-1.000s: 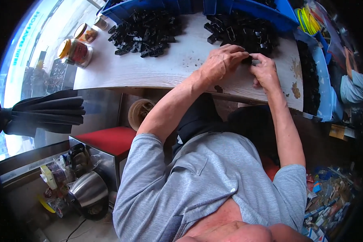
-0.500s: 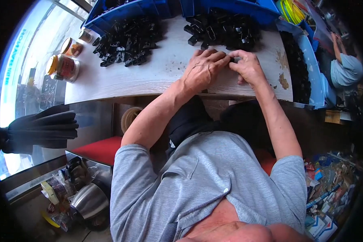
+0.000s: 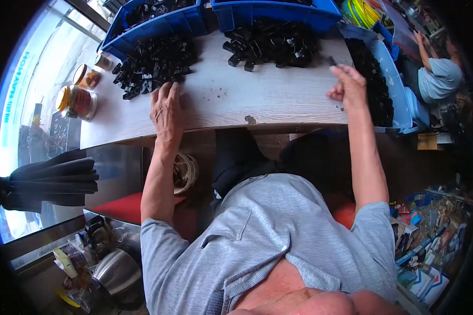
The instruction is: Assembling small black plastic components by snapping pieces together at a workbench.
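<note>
My left hand [image 3: 166, 109] rests at the near edge of the left pile of black plastic parts [image 3: 155, 62], its fingers stretched forward and slightly apart. The fingertips meet the nearest parts, and nothing shows in its grip. Over the table's right end is my right hand [image 3: 348, 86], smeared by motion, index finger extended and thumb apart from it. Just beyond that fingertip shows a small dark piece [image 3: 331, 61]; whether it touches the finger is unclear. Right of this hand stands a light blue bin [image 3: 386, 68] full of black parts. A second pile of black parts [image 3: 270, 46] lies at the back middle.
Two blue bins, one at back left [image 3: 157, 26] and one at back middle [image 3: 278, 18], stand behind the piles. Lidded jars [image 3: 80, 102] line the left edge of the white table [image 3: 278, 97]. Beyond the light blue bin, another person [image 3: 440, 79] sits at the far right.
My hands have parted from the middle of the table. The left went to the left pile, the right moved right toward the light blue bin. The view has shifted slightly.
</note>
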`<state>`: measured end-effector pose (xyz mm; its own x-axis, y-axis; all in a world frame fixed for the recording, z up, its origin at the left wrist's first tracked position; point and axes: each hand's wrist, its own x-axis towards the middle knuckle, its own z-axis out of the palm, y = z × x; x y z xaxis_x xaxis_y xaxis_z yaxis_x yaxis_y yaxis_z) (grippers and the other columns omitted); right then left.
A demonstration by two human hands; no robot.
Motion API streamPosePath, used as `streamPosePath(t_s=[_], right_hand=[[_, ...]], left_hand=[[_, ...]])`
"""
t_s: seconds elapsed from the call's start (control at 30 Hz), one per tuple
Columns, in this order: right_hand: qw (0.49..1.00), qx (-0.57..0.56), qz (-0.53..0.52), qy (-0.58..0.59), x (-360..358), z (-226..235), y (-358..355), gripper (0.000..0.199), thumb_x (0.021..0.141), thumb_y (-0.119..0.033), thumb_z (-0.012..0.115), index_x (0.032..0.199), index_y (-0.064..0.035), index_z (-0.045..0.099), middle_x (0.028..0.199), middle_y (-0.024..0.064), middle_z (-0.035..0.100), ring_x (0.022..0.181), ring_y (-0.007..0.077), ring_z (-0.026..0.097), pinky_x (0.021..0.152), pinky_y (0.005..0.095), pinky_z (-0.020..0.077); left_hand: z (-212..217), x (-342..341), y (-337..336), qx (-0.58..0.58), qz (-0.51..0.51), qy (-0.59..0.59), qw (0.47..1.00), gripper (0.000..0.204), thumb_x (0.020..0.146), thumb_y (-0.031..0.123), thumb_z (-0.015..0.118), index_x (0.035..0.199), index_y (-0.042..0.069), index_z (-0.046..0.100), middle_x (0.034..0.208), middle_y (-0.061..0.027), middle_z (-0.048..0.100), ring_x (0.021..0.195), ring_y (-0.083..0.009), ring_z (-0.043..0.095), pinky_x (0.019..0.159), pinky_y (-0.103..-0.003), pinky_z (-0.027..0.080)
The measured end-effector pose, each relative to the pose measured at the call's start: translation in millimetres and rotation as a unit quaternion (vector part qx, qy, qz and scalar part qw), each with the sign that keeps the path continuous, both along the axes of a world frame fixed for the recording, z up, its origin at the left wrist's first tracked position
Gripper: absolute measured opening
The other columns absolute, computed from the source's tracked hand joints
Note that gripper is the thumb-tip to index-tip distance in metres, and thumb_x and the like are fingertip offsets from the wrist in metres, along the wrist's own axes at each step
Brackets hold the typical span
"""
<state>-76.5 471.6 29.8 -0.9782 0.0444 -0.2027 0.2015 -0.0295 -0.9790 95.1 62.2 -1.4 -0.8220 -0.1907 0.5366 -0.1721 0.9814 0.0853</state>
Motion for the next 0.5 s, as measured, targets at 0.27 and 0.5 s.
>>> streamPosePath(t_s=[0.27, 0.5], right_hand=[[0.995, 0.021, -0.094, 0.041, -8.1, 5.6, 8.1, 0.031, 0.082, -0.019, 0.08, 0.109, -0.0071, 0.067, 0.065, 0.0049, 0.06, 0.05, 0.0133, 0.059, 0.047, 0.0306, 0.0579], [0.987, 0.139, 0.077, -0.013, 9.0, 8.1, -52.3, 0.041, 0.082, -0.014, 0.078, 0.12, -0.0052, 0.065, 0.067, 0.0042, 0.06, 0.045, 0.0102, 0.054, 0.044, 0.0287, 0.0533]], left_hand=[[-1.1, -10.8, 41.2, 0.113, -0.216, -0.007, 0.97, 0.042, 0.074, -0.006, 0.066, 0.114, 0.005, 0.068, 0.124, -0.0134, 0.064, 0.119, -0.0344, 0.06, 0.1, -0.042, 0.05], [1.1, -31.8, 66.5, 0.151, -0.294, -0.056, 0.942, 0.063, 0.069, -0.012, 0.062, 0.128, 0.008, 0.059, 0.129, -0.0135, 0.061, 0.118, -0.0371, 0.06, 0.098, -0.043, 0.052]])
